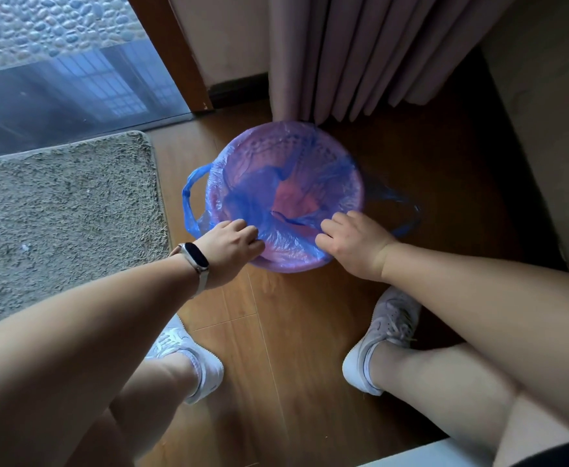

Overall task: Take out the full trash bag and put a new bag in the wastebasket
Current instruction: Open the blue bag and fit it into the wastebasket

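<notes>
While the pink wastebasket (290, 264) stands on the wood floor (276, 332) below the curtain (360, 55) | blue bag (242, 197) lines it, 2 handles hanging outside | left hand (229, 247) and right hand (354, 247) at near rim, fingers curled on the plastic | grey mat (57, 214) left.

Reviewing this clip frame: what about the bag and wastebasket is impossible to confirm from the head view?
- Fingertips of the left hand and right hand: curled over the near rim, so the grip on the blue bag is unclear.
- Right bag handle: motion-blurred.
- Wastebasket outer wall: almost all hidden below the rim from this top-down angle.
- Old full bag: nowhere in view.
</notes>
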`<state>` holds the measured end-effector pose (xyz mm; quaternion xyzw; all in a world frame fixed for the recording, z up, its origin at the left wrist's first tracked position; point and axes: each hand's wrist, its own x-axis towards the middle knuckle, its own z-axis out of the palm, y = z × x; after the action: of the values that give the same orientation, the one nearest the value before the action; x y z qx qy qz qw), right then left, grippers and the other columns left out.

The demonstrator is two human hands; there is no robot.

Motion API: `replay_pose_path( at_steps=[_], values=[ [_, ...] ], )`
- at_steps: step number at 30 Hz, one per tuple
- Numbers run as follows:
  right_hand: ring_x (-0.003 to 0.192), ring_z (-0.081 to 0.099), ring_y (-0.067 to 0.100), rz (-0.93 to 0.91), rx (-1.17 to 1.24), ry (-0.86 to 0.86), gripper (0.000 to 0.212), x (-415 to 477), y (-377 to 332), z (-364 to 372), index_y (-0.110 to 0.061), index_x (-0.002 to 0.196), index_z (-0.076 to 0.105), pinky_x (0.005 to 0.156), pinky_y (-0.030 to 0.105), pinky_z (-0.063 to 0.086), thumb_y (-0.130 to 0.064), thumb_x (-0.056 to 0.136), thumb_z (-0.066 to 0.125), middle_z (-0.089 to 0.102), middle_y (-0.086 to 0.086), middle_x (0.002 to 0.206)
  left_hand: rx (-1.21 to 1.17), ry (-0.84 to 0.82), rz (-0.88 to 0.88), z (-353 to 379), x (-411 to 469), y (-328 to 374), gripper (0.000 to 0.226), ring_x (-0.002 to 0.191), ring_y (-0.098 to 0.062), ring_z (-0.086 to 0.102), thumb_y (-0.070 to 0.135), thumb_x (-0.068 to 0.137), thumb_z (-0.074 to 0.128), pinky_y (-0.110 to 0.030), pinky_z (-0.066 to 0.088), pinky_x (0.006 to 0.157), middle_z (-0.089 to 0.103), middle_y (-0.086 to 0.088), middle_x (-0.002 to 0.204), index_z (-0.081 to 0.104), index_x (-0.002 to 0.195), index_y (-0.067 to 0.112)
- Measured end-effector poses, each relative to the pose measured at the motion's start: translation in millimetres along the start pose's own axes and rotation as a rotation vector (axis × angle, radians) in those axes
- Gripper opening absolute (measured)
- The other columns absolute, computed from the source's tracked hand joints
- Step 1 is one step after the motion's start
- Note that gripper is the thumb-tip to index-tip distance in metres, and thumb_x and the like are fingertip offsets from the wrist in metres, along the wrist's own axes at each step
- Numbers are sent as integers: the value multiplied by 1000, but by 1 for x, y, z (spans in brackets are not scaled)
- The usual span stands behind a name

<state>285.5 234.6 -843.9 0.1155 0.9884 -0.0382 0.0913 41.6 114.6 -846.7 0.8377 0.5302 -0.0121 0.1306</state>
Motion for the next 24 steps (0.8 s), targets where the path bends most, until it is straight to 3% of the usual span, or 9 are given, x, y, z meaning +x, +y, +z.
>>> replay_pose_path(
  at_steps=[2, 4, 7, 10, 13, 15, 17, 20, 24],
  values=[
    [70, 56, 32, -5, 45, -56, 17, -3, 1, -3, -10, 78, 62, 61, 38, 45, -4, 65, 72, 59, 12, 77, -10, -59, 1, 0, -6, 0, 17, 71, -33, 57, -4, 70, 65, -40, 49, 59, 59, -13, 81, 64, 83, 7],
    [84, 55, 32, 41, 104, -90, 26, -8, 2, -4, -11, 92, 61, 74, 40, 45, -13, 67, 69, 58, 11, 92, -1, -85, 0, -2, -11, -4, 30, 84, -32, 60, 9, 65, 72, -39, 51, 68, 63, -11, 94, 66, 95, 9],
    [95, 52, 31, 142, 202, -79, 48, -11, 3, -11, -11, 110, 57, 85, 41, 44, -26, 66, 66, 55, 10, 105, 0, -76, 15, -9, -16, -11, 54, 104, -28, 58, 44, 69, 67, -39, 49, 83, 63, -6, 113, 63, 113, 13],
    [101, 50, 36, 331, 297, 26, 47, -4, 7, -13, -7, 112, 55, 85, 43, 45, -25, 70, 65, 53, 15, 109, -11, 7, -102, -12, -16, -13, 59, 105, -29, 57, 58, 76, 55, -40, 47, 83, 61, -7, 115, 60, 116, 14],
    [110, 47, 36, 701, 516, 159, 48, 10, 12, -10, -5, 118, 53, 93, 41, 40, -21, 76, 68, 49, 18, 119, -74, 115, -386, -13, -7, -15, 52, 103, -36, 56, 49, 82, 54, -45, 48, 82, 60, -13, 114, 61, 116, 10],
    [109, 48, 32, 956, 608, 193, 49, 18, 16, -8, -11, 118, 52, 86, 34, 38, -23, 75, 70, 47, 13, 122, -138, 161, -550, -12, 0, -17, 48, 105, -41, 53, 35, 82, 66, -49, 47, 86, 57, -19, 115, 59, 120, 5],
    [100, 52, 28, 1098, 703, 222, 41, 22, 21, -5, -17, 108, 50, 77, 28, 34, -21, 73, 70, 49, 5, 115, -205, 169, -643, -10, 5, -20, 54, 109, -43, 49, 22, 78, 72, -50, 44, 92, 53, -22, 119, 54, 125, 3],
    [90, 58, 24, 1159, 915, 212, 36, 25, 29, 1, -21, 103, 45, 71, 29, 39, -12, 76, 68, 56, 2, 103, -277, 240, -772, -6, 11, -25, 63, 113, -41, 43, 8, 74, 69, -46, 38, 98, 47, -23, 125, 47, 134, 4],
    [92, 58, 28, 1101, 839, 65, 35, 24, 39, 14, -13, 107, 48, 76, 37, 47, -13, 78, 67, 58, 9, 105, -384, 250, -933, -2, 16, -37, 58, 109, -38, 48, 6, 74, 62, -41, 42, 93, 44, -19, 123, 45, 130, 10]
  ],
)
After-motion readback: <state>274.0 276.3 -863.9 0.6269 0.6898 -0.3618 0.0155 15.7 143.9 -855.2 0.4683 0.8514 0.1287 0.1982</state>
